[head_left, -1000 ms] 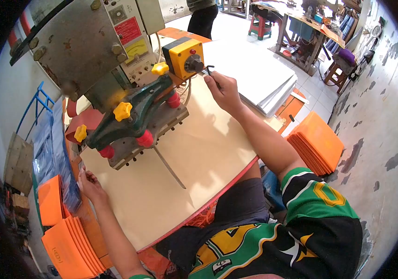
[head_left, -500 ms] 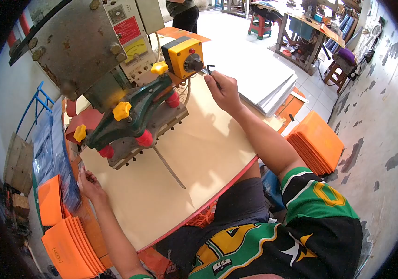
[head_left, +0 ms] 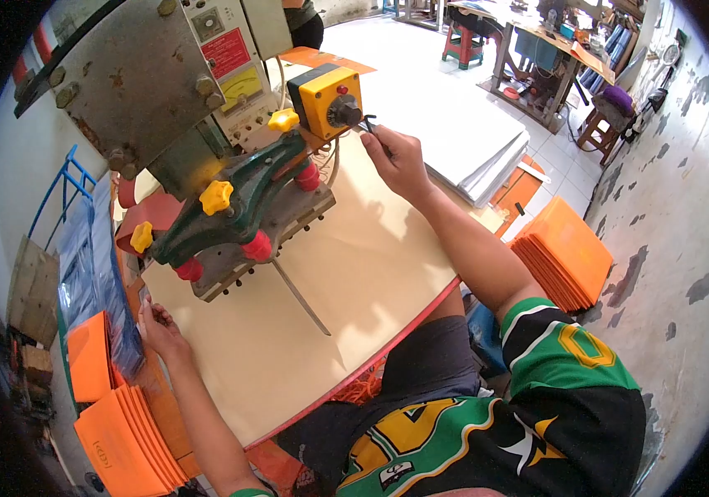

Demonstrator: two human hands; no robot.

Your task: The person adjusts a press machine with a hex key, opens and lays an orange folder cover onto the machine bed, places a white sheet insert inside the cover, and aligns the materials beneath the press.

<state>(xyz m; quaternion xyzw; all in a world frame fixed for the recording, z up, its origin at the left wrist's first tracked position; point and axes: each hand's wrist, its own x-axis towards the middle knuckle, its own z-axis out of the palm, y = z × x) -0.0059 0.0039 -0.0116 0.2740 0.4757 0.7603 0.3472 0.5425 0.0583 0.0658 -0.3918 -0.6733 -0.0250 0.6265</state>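
Note:
My right hand (head_left: 396,163) is closed around a thin black rod with a hooked end (head_left: 370,121), just right of the black dial on the yellow control box (head_left: 321,99). My left hand (head_left: 161,330) is at the left edge of the cream board (head_left: 371,282), fingers curled; what they hold, if anything, I cannot make out. Between my hands, over the board, stands a press head (head_left: 230,207) with green arms, yellow star knobs (head_left: 217,198) and red collars. Beneath it, a narrow metal strip (head_left: 303,300) sticks out towards me across the board.
Stacks of orange folded pieces lie at the right (head_left: 566,253) and lower left (head_left: 131,439). White sheets (head_left: 462,141) are piled behind my right hand. Blue plastic-wrapped goods (head_left: 94,273) lie at the left. Farther back are a person (head_left: 305,25), a workbench (head_left: 549,41) and stools.
The hooked end of the black rod has dipped slightly towards the control box's dial. The person at the back has shifted left. My left hand has stayed in place.

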